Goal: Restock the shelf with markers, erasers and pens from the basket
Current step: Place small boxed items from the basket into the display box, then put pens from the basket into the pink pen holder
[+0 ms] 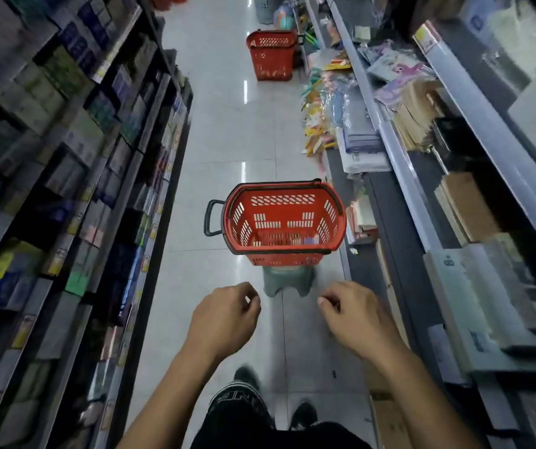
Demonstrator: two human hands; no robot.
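A red plastic basket (284,222) with black handles stands on a green stool (287,281) in the middle of the aisle, just ahead of me. A few small pens or markers (310,240) lie at its bottom, too blurred to tell apart. My left hand (227,315) and my right hand (352,314) hover side by side below the basket. Both have loosely curled fingers and hold nothing. Neither touches the basket.
Tall shelves of boxed goods (75,176) line the left side. On the right, shelves (422,176) carry paper, notebooks and packets. A second red basket (271,55) stands farther down the tiled aisle. A cardboard box (386,416) sits on the floor at my right foot.
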